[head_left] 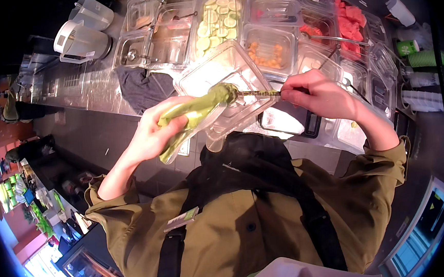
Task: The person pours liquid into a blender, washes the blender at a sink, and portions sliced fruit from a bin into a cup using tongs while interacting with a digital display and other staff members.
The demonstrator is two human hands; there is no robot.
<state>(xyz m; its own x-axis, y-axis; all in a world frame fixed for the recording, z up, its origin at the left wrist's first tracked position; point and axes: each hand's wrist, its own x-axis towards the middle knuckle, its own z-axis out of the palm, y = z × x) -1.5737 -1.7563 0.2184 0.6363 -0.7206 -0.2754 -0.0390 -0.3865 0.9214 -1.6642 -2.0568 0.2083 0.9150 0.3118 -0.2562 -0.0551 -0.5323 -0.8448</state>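
I note left hand clamped on green pouch, right hand pinching utensil at pouch mouth — opened, apparently not emptied.

Plump green bag, slanted, mouth (paste-smeared) over clear container, slim utensil alongside

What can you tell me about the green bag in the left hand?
The green bag looks like limp, clear plastic holding something soft and green; I can't tell exactly what. It's long, creased and slanted, its bunched upper end over a clear container. The left hand grips its middle, and a slim, green-smeared utensil in the right hand meets the bunched end.
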